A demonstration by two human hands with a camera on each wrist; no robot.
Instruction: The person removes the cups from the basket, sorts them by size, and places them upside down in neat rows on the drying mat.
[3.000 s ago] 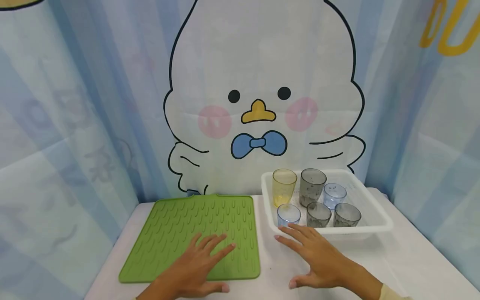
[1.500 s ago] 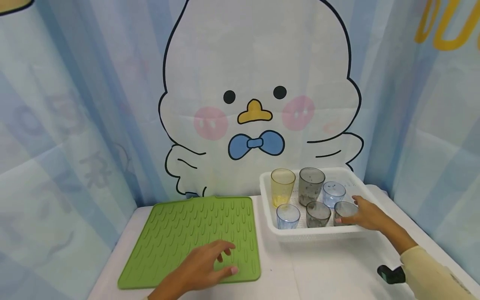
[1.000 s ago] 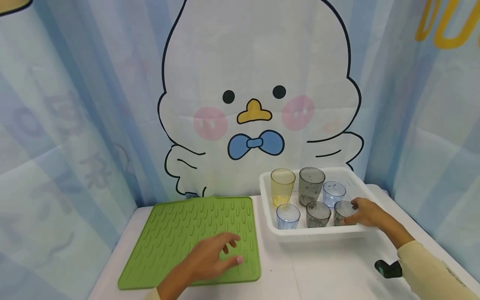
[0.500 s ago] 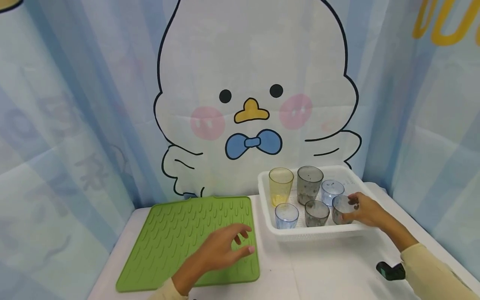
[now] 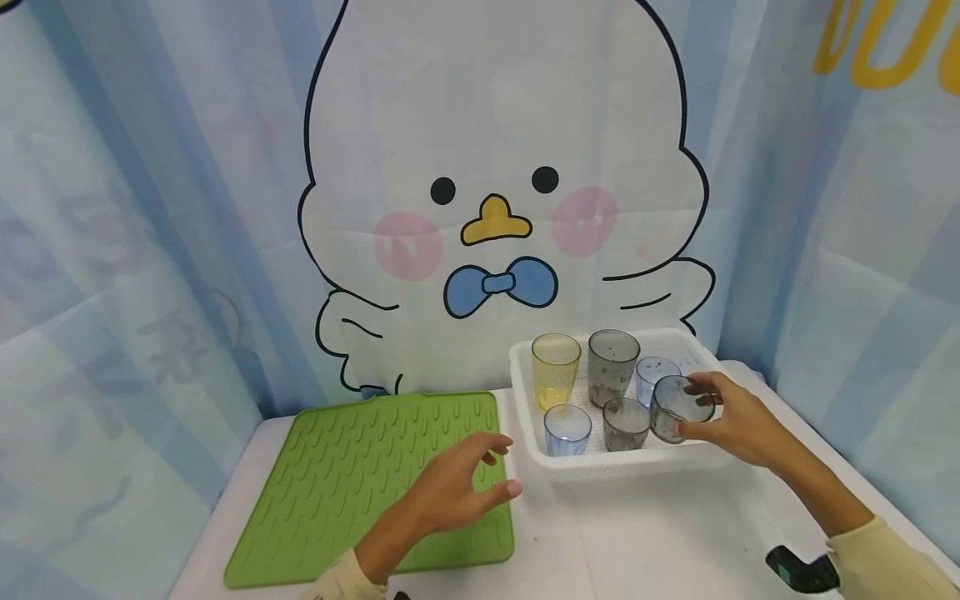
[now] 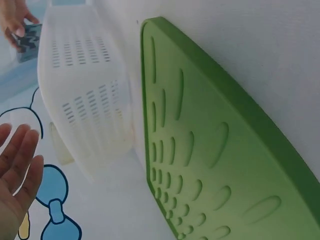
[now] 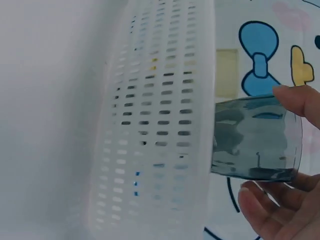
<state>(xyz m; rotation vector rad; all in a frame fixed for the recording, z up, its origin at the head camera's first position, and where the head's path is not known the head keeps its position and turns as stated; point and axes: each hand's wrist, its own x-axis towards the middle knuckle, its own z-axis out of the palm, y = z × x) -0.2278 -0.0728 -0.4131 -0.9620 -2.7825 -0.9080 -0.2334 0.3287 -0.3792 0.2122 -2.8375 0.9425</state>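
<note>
Nearby, left grip (image 5: 459, 490): fingers parted and loosely bent, with nothing held; we see it poised above the mat's right side, out of the basket's way.
Green mat (image 5: 337, 492): flat on the tabletop (image 5: 600, 533) toward the left edge; its raised ribs, we judge, would steady whatever sits on it.
Right grip (image 5: 738, 425): thumb and fingers curved round opposite sides of a glass, spread only as wide as its body; we think a hold near the mouth keeps the fingers clear of the neighbours.
Held grey glass (image 5: 666, 414): mouth upward over the basket's front right part, mostly above the rim in the right wrist view; we cannot see its foot there.
White basket (image 5: 615, 464): toward the tabletop's back right corner, its walls, we suppose, keeping the glasses together.
Front glasses: small blue glass (image 5: 567, 432) and small grey glass (image 5: 626, 427), upright.
Rear glasses: tall yellow glass (image 5: 556, 375), tall grey glass (image 5: 612, 371) and back blue glass (image 5: 651, 373), upright, the last partly hidden from us.
Curtain (image 5: 495, 100): bird-printed, beyond the back edge.
</note>
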